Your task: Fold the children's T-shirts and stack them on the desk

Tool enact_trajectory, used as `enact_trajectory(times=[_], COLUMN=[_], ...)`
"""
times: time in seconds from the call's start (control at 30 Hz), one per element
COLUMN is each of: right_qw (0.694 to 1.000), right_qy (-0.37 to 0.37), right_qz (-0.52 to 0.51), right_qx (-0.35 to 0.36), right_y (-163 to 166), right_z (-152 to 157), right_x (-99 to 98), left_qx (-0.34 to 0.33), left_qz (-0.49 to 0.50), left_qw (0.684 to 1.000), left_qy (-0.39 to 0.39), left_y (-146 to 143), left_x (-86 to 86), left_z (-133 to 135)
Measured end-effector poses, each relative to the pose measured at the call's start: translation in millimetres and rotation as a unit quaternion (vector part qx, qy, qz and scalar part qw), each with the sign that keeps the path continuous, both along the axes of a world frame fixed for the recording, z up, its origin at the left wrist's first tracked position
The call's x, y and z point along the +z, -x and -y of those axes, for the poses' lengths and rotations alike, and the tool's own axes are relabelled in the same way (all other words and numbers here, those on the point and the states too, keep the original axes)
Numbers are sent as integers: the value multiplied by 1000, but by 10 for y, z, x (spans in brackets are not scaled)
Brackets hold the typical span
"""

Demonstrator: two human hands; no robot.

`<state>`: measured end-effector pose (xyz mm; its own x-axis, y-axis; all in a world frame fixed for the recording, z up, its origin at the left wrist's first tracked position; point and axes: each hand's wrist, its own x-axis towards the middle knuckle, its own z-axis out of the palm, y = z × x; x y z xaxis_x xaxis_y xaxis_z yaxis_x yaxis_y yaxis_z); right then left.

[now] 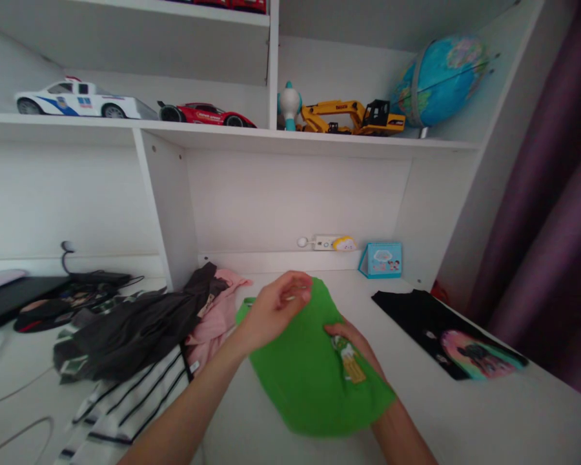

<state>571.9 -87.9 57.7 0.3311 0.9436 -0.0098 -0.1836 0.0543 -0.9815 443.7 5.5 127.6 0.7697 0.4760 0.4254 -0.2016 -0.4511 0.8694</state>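
A green T-shirt with a small yellow-and-white print hangs in front of me, raised over the white desk. My left hand has its fingers curled at the upper edge of the green cloth, thumb and fingertips close together on it. On the other side, my right hand grips the shirt, its thumb in front beside the print and part of the hand hidden by fabric. To the right lies a flat black T-shirt with a colourful print.
A dark grey garment, pink clothing and a striped garment are heaped at left. At the back stand a blue desk calendar and a power strip. Overhead, a shelf carries toy vehicles and a globe.
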Motion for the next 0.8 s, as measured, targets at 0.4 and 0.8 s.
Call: enact_trajectory(times=[0.4,0.8], right_qw=[929,846], right_qy=[223,206], right_qz=[295,486], right_qx=[-18,-77], right_y=[-1078,-1108], right_z=[163,147], right_x=[-695,-790], left_qx=[124,137], left_qz=[-357,-230], left_qw=[905,958], left_qy=[-197,102], left_y=[407,-65], left_x=[-1214,-1417], left_z=[-179,-240])
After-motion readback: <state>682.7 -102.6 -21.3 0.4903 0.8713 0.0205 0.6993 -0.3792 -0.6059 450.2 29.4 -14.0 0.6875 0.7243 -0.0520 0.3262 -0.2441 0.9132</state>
